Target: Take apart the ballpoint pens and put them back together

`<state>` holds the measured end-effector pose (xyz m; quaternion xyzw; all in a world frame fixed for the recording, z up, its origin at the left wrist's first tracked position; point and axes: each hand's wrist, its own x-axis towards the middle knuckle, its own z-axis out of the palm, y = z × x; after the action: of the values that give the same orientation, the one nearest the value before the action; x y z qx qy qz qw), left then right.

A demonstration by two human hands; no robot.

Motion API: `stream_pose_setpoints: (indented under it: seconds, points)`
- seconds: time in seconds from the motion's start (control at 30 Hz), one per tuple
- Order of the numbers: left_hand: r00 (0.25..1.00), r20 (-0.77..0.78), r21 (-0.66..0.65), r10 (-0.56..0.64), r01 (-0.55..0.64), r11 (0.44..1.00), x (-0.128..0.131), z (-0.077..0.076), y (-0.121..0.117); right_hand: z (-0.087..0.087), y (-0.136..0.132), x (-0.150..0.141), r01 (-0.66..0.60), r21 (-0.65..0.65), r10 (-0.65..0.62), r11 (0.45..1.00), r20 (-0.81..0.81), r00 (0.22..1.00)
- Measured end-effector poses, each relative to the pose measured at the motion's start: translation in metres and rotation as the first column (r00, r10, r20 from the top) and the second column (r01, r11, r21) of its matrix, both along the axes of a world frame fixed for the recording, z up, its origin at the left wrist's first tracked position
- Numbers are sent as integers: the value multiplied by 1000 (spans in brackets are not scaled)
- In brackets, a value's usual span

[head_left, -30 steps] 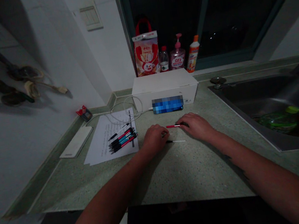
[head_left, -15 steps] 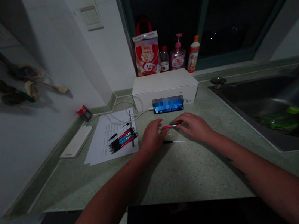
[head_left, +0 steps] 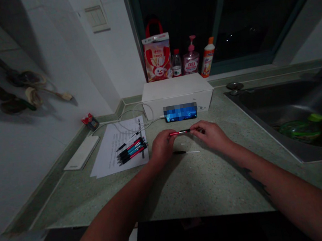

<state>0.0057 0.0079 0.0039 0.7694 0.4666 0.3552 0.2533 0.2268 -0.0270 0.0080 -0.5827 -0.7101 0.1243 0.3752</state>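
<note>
Between my two hands a red pen (head_left: 178, 133) with a black end is held level above the counter. My left hand (head_left: 164, 146) is closed on its red end, and my right hand (head_left: 209, 134) pinches the black end. Just below them a thin pen refill (head_left: 191, 152) lies on the counter, beside a black pen part (head_left: 180, 152) near my left hand. To the left, several assembled pens (head_left: 132, 150) in red, blue and black rest in a row on printed paper sheets (head_left: 107, 169).
A phone (head_left: 181, 114) with a lit screen leans on a white box (head_left: 174, 88), its cable (head_left: 136, 118) looping left. A white power bank (head_left: 82, 153) lies by the wall. At right is a sink (head_left: 271, 119). Bottles (head_left: 191, 60) and a red bag (head_left: 158, 60) stand behind the box.
Both hands have drawn the red pen slightly up and to the left, and the fingers now grip its two ends more closely. Other things stay put.
</note>
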Motion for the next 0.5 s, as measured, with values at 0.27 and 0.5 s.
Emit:
stream_pose_setpoints:
  seconds: [0.27,0.5]
  points:
    - [1000,17,-36,-4,4,999,0,1,-1,-2,1,1,25,-21,-27,999,-89,996]
    - [1000,27,-57,-14,15,998,0,2,-1,-4,3,2,30,-36,-34,999,-115,993]
